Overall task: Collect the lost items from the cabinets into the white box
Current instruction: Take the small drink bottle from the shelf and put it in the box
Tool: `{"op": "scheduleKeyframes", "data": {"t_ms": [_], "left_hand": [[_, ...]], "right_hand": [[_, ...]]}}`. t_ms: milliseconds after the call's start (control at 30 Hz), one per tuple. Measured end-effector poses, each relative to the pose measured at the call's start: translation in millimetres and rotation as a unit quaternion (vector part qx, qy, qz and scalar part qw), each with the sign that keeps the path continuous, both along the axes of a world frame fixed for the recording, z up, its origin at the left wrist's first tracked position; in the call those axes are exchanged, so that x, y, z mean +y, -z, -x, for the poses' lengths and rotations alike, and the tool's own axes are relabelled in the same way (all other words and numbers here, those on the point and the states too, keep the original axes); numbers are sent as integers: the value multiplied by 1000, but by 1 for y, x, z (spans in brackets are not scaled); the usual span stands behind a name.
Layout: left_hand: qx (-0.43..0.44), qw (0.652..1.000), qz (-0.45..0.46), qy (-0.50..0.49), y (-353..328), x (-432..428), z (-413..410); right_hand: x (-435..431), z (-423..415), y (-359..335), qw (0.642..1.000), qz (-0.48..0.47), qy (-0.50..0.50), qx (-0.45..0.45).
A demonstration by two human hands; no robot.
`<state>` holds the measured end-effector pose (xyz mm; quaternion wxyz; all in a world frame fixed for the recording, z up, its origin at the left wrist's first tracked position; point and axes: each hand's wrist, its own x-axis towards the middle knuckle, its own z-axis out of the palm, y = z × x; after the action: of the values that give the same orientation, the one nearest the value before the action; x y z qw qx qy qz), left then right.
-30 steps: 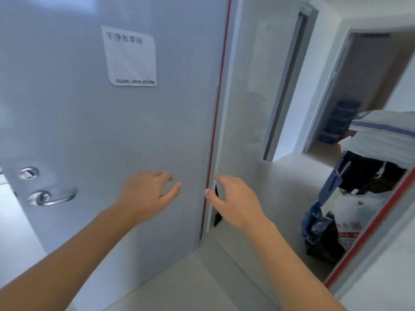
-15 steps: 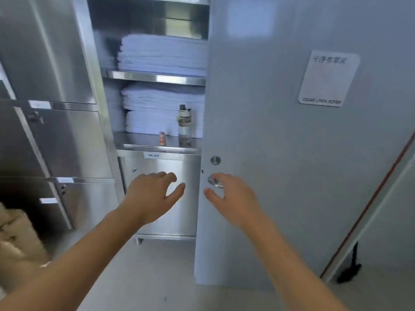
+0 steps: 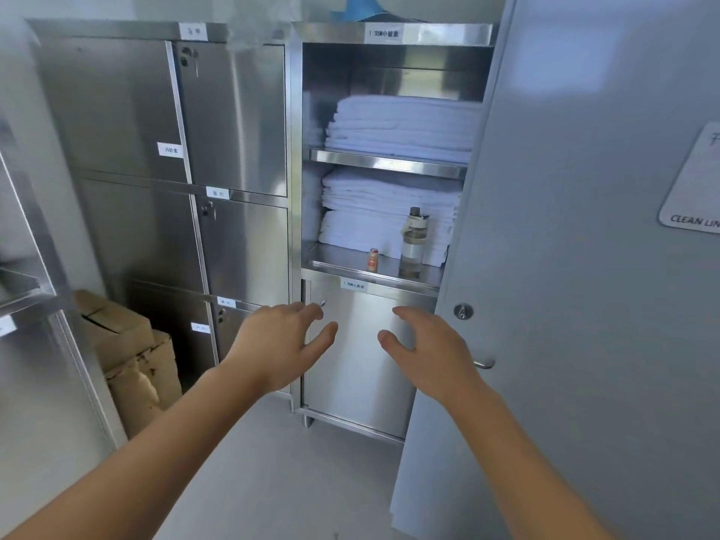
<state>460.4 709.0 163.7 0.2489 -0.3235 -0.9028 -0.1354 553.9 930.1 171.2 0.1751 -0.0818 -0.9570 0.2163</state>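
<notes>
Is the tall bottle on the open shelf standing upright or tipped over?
Upright. The tall bottle stands on its base on the lower open shelf, cap on top, in front of the folded white linen.

Door covers R side of open cabinet: towel stacks and both shelves run behind its edge, extent unknown. Door sign cut by R frame edge, only "CLEAN LIN" shows. Door handle mostly behind right hand. Blue item atop cabinet cropped at top, can't ID. Cabinet labels too small/soft to read. Small bottle print illegible. Near-L cabinet blurred, cropped at L edge. Cardboard boxes partly hidden behind it. Both forearms exit frame at bottom.
</notes>
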Motion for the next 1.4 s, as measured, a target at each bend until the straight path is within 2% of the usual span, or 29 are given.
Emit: {"op": "scheduleKeyframes", "data": {"t_ms": [733,1133,1400], "left_hand": [[11,1000,-6,16,-9,7,49],[-34,999,10,10,27,-15,115],[-50,998,36,-6,49,28,194]], "right_hand": [[-1,40,-6,1000,8,11,12],[-25,119,34,999,33,-2,-18],[29,202,61,997,58,6,-40]]}}
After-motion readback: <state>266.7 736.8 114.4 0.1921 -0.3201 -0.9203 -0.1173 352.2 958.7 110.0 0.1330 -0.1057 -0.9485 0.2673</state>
